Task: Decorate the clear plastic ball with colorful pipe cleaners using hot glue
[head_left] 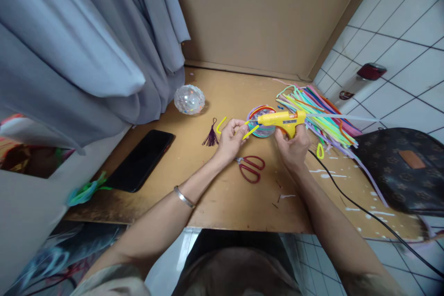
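Head view: wooden worktop (222, 208) beside tiled wall (409, 23). Left hand (231, 138): fingers pinch yellow strip (251, 132). Right hand (294, 145): fingers wrap glue gun (282, 120), mid-worktop. Phone (142, 159) near left edge, bag (404, 166) at right.

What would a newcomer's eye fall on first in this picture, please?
Probably the bright yellow glue gun in the right hand, its nozzle at the yellow strip in the left hand. Next, likely the multicoloured pipe cleaners fanned out behind it on the right, then the clear, round ornament at the table's far left.
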Motion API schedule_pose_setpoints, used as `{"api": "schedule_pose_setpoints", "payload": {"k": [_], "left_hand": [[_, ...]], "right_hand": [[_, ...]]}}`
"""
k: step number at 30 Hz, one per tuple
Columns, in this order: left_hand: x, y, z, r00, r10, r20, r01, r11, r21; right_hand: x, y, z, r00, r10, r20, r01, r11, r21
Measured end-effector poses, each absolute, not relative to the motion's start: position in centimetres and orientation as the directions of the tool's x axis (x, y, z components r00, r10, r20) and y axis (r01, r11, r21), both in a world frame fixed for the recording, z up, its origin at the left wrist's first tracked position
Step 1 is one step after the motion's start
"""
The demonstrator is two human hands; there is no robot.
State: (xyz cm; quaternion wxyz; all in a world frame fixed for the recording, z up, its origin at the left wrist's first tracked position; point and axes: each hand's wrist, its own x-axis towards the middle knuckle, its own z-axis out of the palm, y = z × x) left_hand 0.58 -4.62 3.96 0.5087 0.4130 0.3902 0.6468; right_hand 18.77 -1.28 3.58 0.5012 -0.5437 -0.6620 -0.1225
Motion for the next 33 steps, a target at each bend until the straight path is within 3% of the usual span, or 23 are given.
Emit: {"api": "schedule_pose_setpoints", "payload": {"k": [33], "left_hand": [[0.47,-4.72,3.79,-0.182,0.971,0.158,-0.279,-0.205,0.938]], "right_hand": [[19.36,-1.25,3.77,0.075,0.579,0.812,0.863,0.371,-0.344]]}}
